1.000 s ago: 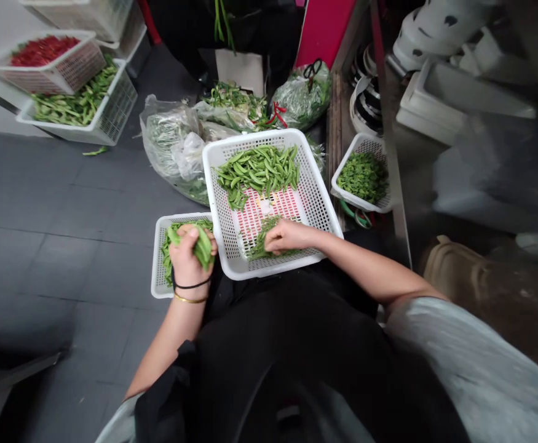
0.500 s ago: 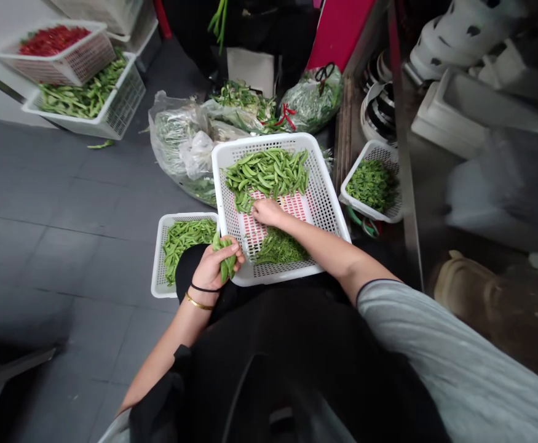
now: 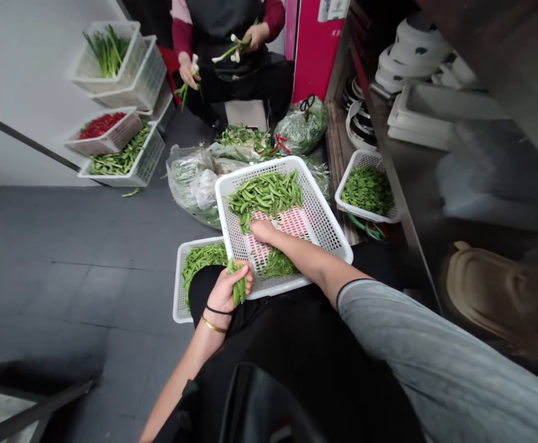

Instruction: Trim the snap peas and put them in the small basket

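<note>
My left hand (image 3: pixel 229 289) grips a bunch of green pea pods (image 3: pixel 238 282) just above the near edge of a large white mesh basket (image 3: pixel 324 212). My right hand (image 3: pixel 264 231) rests low in that basket on its pink liner (image 3: pixel 287 223), at the lower edge of a heap of pea pods (image 3: pixel 265 194). A smaller tangle of stringy green trimmings (image 3: pixel 278 264) lies near the basket's front rim. Beside my left hand, a smaller white basket (image 3: pixel 179 289) holds more pods (image 3: pixel 201 261), partly hidden by my leg.
A small basket of leafy greens (image 3: pixel 367 191) stands to the right, before a metal shelf (image 3: pixel 337 141). Plastic bags of greens (image 3: pixel 188 178) lie behind. A seated person (image 3: pixel 222 37) holds spring onions at the back. Stacked baskets (image 3: pixel 121 154) stand back left on the grey tiled floor (image 3: pixel 66 264).
My left hand has moved right from the small basket, still holding pods. My right hand has moved up from the trimmings to the pod heap. The view has tilted up, showing the seated person.
</note>
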A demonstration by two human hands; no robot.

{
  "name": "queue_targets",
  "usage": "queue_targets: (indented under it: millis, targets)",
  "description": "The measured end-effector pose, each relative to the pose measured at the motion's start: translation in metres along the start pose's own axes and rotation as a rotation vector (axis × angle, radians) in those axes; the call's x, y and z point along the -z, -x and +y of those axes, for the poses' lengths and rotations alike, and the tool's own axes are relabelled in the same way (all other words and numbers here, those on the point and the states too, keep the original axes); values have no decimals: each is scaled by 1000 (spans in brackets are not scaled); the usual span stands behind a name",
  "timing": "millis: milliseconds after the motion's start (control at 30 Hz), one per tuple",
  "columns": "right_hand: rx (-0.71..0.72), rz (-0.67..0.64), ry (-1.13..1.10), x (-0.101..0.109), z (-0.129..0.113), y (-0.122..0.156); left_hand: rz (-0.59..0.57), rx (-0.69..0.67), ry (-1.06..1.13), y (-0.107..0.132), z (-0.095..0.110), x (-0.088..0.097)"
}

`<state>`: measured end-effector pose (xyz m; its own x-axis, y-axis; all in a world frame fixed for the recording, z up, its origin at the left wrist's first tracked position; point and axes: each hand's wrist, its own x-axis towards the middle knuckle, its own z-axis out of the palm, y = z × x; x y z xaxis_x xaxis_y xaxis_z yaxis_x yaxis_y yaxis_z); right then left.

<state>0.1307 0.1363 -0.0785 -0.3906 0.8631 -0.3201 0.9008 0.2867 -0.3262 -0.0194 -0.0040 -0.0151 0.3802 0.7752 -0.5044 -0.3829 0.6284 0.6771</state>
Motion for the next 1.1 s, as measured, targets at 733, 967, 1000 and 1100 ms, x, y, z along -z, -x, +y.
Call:
queue_targets:
  millis: [733,967,1000,1100]
  targets:
    - [390,187,-787,45,4,155,-245,4,-247,-2,2,-25]
    - [283,482,-142,37,-13,165,-78,71,46,-7,-9,-38]
    - [273,500,-128,37,-8,166,-27,35,59,-8,-9,-36]
    - [206,564,-212,46,16,168,151,-158,10,-7,-3,-27]
